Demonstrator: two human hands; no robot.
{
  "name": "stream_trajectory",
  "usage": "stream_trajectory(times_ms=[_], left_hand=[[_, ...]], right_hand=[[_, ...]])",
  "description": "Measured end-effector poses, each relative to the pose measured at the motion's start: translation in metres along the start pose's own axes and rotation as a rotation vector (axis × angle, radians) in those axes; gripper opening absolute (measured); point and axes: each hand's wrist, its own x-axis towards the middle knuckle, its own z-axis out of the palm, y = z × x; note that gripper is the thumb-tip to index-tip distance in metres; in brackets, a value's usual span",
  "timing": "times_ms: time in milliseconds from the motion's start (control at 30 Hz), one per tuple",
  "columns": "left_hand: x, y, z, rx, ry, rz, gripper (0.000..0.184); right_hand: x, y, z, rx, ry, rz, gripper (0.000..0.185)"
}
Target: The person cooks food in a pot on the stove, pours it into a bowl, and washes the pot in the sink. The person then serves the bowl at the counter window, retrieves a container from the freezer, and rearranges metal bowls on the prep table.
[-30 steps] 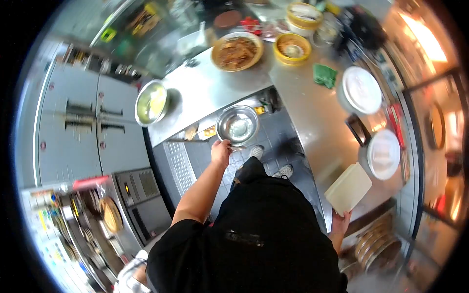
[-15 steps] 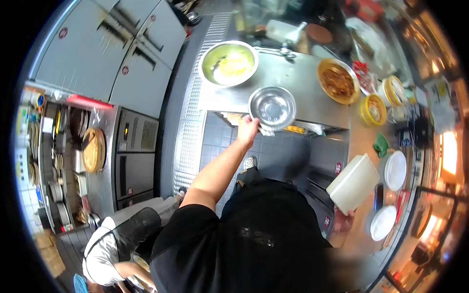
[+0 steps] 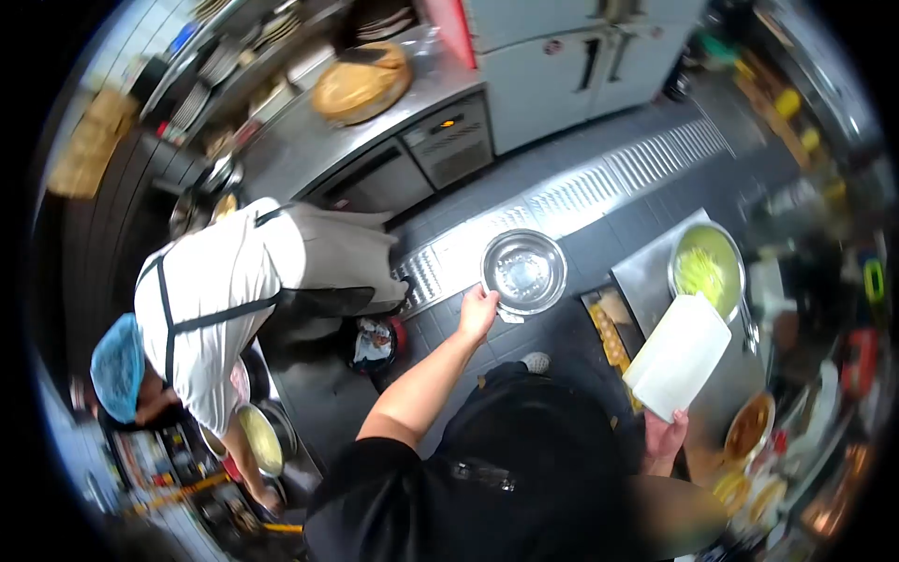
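**A bowl in one hand, a container in the other**

I'm at a holding step, both hands full. My left hand [image 3: 479, 312] is closed on the near rim of a metal bowl [image 3: 524, 272], which hangs over the floor beside a grate [image 3: 576, 192]. My right hand [image 3: 666, 433] grips the near end of a pale container [image 3: 679, 361], fingers mostly hidden, near the counter [image 3: 651, 267]. As I judge it, any move from here calls for a firm pinch on that rim, the bowl level, and the container's corners kept off the food bowl [image 3: 730, 248]; whether those two touch, I can't tell.

The metal bowl is round, thin-walled and shiny, with bright glints inside; I can't tell whether it holds liquid. The container is matte, seemingly plastic, rectangular with rounded corners. The food bowl holds soft-looking yellow-green shreds [image 3: 699, 272]. The counter is smooth metal, the grate patterned metal set among dark tiles.
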Motion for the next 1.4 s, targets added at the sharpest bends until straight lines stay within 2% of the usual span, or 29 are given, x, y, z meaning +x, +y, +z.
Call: stream_trajectory(times_ms=[67,100,200,333,433,533,667,733,800,933,967,1033,1100,1167,1233,1267,1333,1400], left_hand=[[0.01,-0.007,-0.025,-0.073,0.109,-0.016,0.008],[0.008,0.008,-0.038,-0.142,0.165,-0.021,0.017],[0.035,-0.004,-0.068,-0.238,0.271,0.031,0.014],[0.039,0.052,-0.098,-0.351,0.348,0.0,0.009],[0.079,0.073,-0.105,-0.357,0.414,0.073,0.007],[0.115,0.11,-0.103,-0.58,0.311,-0.046,0.017],[0.18,0.151,-0.083,-0.543,0.32,-0.024,0.001],[0.205,0.181,-0.067,-0.622,0.354,0.006,0.002],[0.235,0.19,-0.055,-0.669,0.276,-0.019,0.003],[0.29,0.224,-0.032,-0.588,0.28,-0.044,0.006],[0.304,0.242,-0.028,-0.649,0.249,-0.055,0.004],[0.369,0.229,-0.028,-0.524,0.324,0.017,0.002],[0.422,0.248,-0.027,-0.507,0.368,0.04,0.004],[0.466,0.283,-0.022,-0.642,0.436,0.038,0.005],[0.552,0.264,-0.036,-0.632,0.386,0.034,0.014],[0.569,0.275,-0.033,-0.757,0.377,0.044,0.019],[0.607,0.271,-0.037,-0.781,0.37,0.008,0.029],[0.625,0.265,-0.032,-0.767,0.436,-0.05,0.027]], right_hand=[[0.034,-0.001,0.029,-0.038,-0.079,0.096,0.085],[0.056,0.004,0.045,-0.053,-0.104,0.134,0.085],[0.119,0.02,0.087,-0.077,-0.167,0.228,0.086],[0.186,0.04,0.135,-0.084,-0.26,0.324,0.082],[0.254,0.063,0.153,-0.074,-0.328,0.328,0.075],[0.295,0.063,0.19,-0.094,-0.291,0.339,0.082],[0.353,0.066,0.209,-0.109,-0.264,0.312,0.081],[0.374,0.061,0.22,-0.144,-0.258,0.307,0.08],[0.393,0.055,0.228,-0.164,-0.255,0.31,0.079],[0.419,0.052,0.248,-0.159,-0.223,0.289,0.078],[0.422,0.051,0.253,-0.161,-0.208,0.281,0.078],[0.434,0.052,0.257,-0.158,-0.185,0.263,0.078],[0.446,0.056,0.263,-0.144,-0.154,0.234,0.078],[0.454,0.055,0.274,-0.147,-0.139,0.2,0.079],[0.466,0.056,0.285,-0.139,-0.112,0.174,0.08],[0.473,0.057,0.286,-0.135,-0.093,0.169,0.081],[0.485,0.056,0.288,-0.13,-0.057,0.16,0.083],[0.501,0.057,0.291,-0.112,-0.031,0.138,0.083]])
